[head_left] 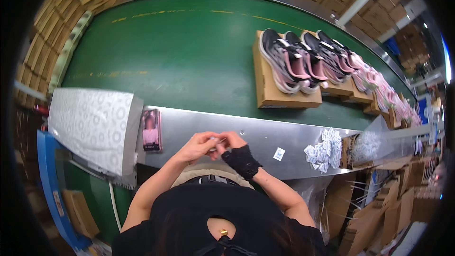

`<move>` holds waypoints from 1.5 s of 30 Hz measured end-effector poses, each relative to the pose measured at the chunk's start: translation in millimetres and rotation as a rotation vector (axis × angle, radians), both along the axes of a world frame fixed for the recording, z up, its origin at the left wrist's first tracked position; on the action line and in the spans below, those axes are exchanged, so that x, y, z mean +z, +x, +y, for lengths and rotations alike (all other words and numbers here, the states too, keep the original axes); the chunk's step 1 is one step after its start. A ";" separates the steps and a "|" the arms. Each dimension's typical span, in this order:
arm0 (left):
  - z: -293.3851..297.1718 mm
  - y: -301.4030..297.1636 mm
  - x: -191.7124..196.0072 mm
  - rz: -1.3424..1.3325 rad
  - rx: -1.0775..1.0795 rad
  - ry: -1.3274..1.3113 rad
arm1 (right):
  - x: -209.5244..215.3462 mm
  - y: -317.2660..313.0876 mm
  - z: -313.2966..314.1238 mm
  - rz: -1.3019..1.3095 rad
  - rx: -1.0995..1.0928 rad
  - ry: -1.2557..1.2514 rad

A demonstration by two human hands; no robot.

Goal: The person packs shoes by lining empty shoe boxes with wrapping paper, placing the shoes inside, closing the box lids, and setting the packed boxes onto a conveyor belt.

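Observation:
My left hand (pixel 198 147) and my right hand (pixel 237 149) meet over the steel ledge (pixel 180 123), close to my body. The fingers of both are pinched together around something small that I cannot make out. A black fingerless glove (pixel 242 162) covers my right palm and wrist; the left hand is bare. To the right of my right hand lies a single small white sachet (pixel 279 154). Farther right, a heap of similar white sachets (pixel 326 150) is spread on the ledge. A flat pink and dark item with a picture (pixel 151 130) rests left of my left hand.
Beyond the ledge runs a green conveyor belt (pixel 189 57). Black and pink sneakers (pixel 284 61) stand on cardboard boxes (pixel 289 99) there, with pink shoes (pixel 379 85) behind. A white patterned cover (pixel 90 128) is at left. Clear plastic bags (pixel 367 147) and cardboard (pixel 379 204) fill the right.

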State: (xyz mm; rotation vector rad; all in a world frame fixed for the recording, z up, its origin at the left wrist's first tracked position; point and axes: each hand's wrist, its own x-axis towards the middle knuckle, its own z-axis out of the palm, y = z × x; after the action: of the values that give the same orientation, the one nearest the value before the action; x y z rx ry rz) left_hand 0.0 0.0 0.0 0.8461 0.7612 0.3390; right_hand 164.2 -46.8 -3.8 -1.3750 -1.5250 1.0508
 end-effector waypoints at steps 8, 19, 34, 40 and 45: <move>-0.6 7.6 9.0 0.019 0.373 -0.060 | 49.6 159.6 87.7 -1.297 -0.373 0.554; -19.3 -25.0 0.8 0.134 0.557 -0.049 | 118.9 210.1 131.6 -1.221 -0.234 0.198; 35.4 -10.8 44.6 0.271 0.994 0.589 | 112.7 110.4 36.1 -0.765 0.481 0.681; 45.7 26.1 0.7 0.594 0.664 0.913 | -2.2 69.1 15.6 -0.776 0.553 0.827; 36.6 31.0 -31.2 0.832 0.518 0.951 | 13.5 97.6 63.6 -0.617 0.542 0.094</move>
State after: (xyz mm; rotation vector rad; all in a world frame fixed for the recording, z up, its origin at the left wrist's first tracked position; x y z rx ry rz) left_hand 31.0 36.6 -31.2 1.7294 1.6580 0.8711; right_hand 261.8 16.8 9.7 -1.3147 -2.4686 0.8752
